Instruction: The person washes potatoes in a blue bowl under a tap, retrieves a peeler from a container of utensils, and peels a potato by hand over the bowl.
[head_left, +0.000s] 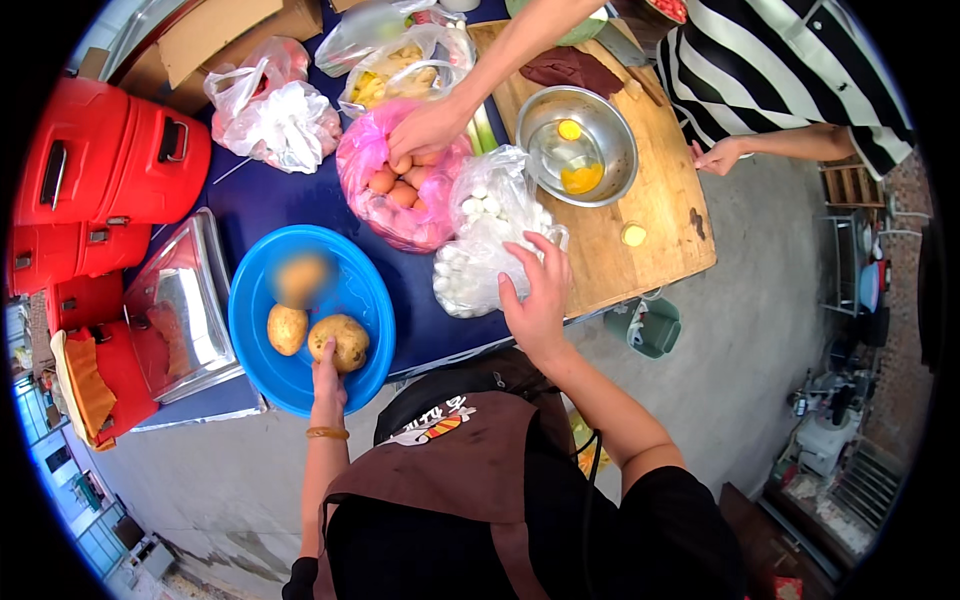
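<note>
My left hand (328, 381) reaches over the near rim of a blue plastic basin (253, 360), its thumb lying on a large brown potato (345, 341). The fingers underneath are hidden by the potato. Beside it in the basin are a smaller potato (287, 330) and another potato (301, 279), which is blurred. My right hand (538, 304) has its fingers spread, fingertips at the edge of a clear plastic bag (480, 259) of small white round items. It grips nothing that I can see.
A co-worker's hand (427, 131) reaches into a pink bag (364, 161) of brown eggs (403, 193). A steel bowl (626, 142) with cracked eggs sits on a wooden board (667, 225). Red insulated boxes (90, 165) and a clear tray (184, 300) stand left; a green bin (660, 330) is below.
</note>
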